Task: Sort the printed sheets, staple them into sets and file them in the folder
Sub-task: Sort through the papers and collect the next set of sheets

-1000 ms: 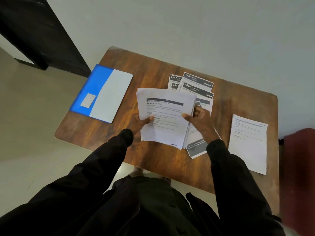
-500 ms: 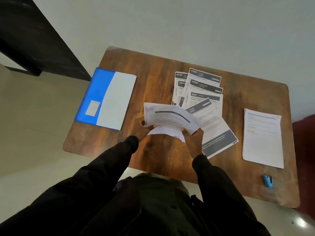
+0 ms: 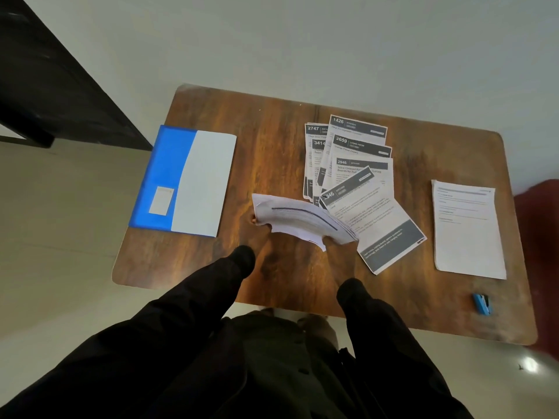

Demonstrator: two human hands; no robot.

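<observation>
Sorting looks under way. A fan (image 3: 360,152) of sheets lies just beyond the grip, partly under the right end of the bundle (image 3: 302,220), and a squared pile (image 3: 465,231) sits well to the right. No staples show. The stapler (image 3: 481,303) lies apart, right of the grip and nearer the person, and the folder (image 3: 193,179) lies closed to the left.

Both hands grasp the bundle, bowed above the table (image 3: 272,122). The left hand (image 3: 262,235) pinches its left edge with one fingertip showing, and the right hand (image 3: 334,255) clasps its near right corner. The fingers are mostly hidden under paper.
</observation>
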